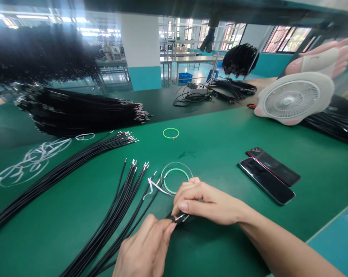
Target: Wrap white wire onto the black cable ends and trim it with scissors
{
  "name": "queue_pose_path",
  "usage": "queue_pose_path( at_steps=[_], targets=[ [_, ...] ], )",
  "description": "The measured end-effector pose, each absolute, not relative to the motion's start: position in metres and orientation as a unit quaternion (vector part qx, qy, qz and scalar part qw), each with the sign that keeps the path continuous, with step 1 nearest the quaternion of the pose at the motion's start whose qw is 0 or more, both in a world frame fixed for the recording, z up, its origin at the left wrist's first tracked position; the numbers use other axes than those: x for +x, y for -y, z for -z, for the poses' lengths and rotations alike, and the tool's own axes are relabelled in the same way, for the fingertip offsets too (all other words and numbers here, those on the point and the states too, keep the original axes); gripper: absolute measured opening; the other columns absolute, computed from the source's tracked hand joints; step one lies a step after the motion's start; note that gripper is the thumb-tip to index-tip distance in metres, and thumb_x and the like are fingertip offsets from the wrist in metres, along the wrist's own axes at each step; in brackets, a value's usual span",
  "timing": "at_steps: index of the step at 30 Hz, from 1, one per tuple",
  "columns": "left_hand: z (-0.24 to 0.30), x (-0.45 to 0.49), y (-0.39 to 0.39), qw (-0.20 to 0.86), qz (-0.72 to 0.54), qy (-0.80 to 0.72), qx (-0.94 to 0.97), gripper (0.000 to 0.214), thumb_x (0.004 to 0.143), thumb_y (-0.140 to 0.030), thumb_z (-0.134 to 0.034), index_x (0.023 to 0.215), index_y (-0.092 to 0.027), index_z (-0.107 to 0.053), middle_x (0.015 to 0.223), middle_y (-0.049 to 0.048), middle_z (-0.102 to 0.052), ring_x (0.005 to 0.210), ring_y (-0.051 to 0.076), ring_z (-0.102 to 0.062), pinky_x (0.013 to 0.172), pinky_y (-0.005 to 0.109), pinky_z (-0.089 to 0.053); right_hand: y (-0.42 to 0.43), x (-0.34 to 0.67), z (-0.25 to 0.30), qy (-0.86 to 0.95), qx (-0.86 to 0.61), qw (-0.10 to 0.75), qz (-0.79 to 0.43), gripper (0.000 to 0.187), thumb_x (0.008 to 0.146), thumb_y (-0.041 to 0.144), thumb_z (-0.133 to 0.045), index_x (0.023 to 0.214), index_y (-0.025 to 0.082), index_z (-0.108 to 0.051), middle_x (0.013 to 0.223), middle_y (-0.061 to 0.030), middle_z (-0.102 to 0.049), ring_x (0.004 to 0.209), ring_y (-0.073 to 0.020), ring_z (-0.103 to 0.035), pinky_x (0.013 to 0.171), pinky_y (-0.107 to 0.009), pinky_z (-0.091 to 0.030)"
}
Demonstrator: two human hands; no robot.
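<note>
My left hand comes up from the bottom edge and pinches a black wire near its end. My right hand reaches in from the right, its fingertips meeting the same wire end, which carries a small metal and orange tip. Behind my right hand lie a thin green loop and a thin white wire loop, partly hidden by my fingers. A fanned bundle of black wires with bare metal ends lies just left of my hands.
A longer bundle of black wires and a large black wire heap lie to the left on the green work mat. A small green ring sits ahead. Two phones lie to the right, and a white fan stands beyond them.
</note>
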State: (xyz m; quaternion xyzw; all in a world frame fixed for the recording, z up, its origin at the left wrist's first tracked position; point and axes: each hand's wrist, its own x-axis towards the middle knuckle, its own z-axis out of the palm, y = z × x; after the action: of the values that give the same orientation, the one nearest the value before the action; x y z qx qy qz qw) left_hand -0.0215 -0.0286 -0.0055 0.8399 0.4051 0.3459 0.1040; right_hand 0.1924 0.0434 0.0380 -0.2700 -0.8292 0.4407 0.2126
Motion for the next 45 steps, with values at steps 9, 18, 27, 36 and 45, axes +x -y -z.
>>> queue_pose_path(
  at_steps=[9,18,27,36,45],
  targets=[
    [0.005,-0.022,0.027,0.127,-0.355,-0.406,0.833,0.012,0.092,-0.012,-0.050,0.094,-0.019,-0.060,0.074,0.0012,-0.061,0.057,0.010,-0.061,0.056,0.018,-0.050,-0.041,0.186,-0.027,0.823,-0.286,0.257,-0.417,0.007,0.079,0.025,-0.073,0.076,0.019,-0.070,0.081,-0.0009,-0.073,0.078,-0.0150,-0.059,0.090,-0.038,-0.030],
    [-0.007,-0.015,0.031,0.357,-0.362,-0.484,0.713,0.027,0.093,-0.030,-0.049,0.071,-0.021,-0.064,0.060,-0.0011,-0.054,0.055,0.011,-0.054,0.048,0.019,-0.043,-0.048,0.189,-0.026,0.857,-0.192,0.290,-0.381,0.018,0.088,0.035,-0.066,0.079,0.021,-0.072,0.083,-0.0012,-0.074,0.077,-0.0139,-0.059,0.085,-0.036,-0.031],
    [-0.018,-0.016,0.026,0.753,-0.270,-0.504,0.325,0.042,0.078,-0.057,-0.064,0.069,-0.015,-0.063,0.043,-0.0097,-0.041,0.029,-0.001,-0.013,0.029,0.014,-0.011,-0.039,0.188,-0.021,0.894,-0.132,0.374,-0.209,0.015,0.095,0.025,-0.056,0.095,0.025,-0.071,0.094,0.0001,-0.075,0.075,-0.0144,-0.057,0.082,-0.038,-0.030],
    [-0.013,-0.012,0.027,0.666,-0.349,-0.532,0.389,0.050,0.068,-0.061,-0.070,0.060,-0.013,-0.057,0.049,-0.0062,-0.048,0.036,-0.001,-0.014,0.036,0.016,-0.005,-0.035,0.180,-0.022,0.802,-0.280,0.339,-0.404,0.047,0.102,0.043,-0.032,0.083,0.017,-0.066,0.072,-0.0028,-0.065,0.072,-0.0147,-0.056,0.080,-0.032,-0.038],
    [-0.014,-0.014,0.027,0.649,-0.339,-0.550,0.401,0.050,0.073,-0.061,-0.066,0.057,-0.016,-0.051,0.040,-0.0125,-0.025,0.036,0.001,-0.013,0.037,0.016,-0.007,-0.029,0.171,-0.010,0.845,-0.209,0.345,-0.352,0.032,0.098,0.034,-0.044,0.075,0.016,-0.058,0.068,-0.0015,-0.063,0.064,-0.0123,-0.052,0.075,-0.031,-0.037]
  ],
)
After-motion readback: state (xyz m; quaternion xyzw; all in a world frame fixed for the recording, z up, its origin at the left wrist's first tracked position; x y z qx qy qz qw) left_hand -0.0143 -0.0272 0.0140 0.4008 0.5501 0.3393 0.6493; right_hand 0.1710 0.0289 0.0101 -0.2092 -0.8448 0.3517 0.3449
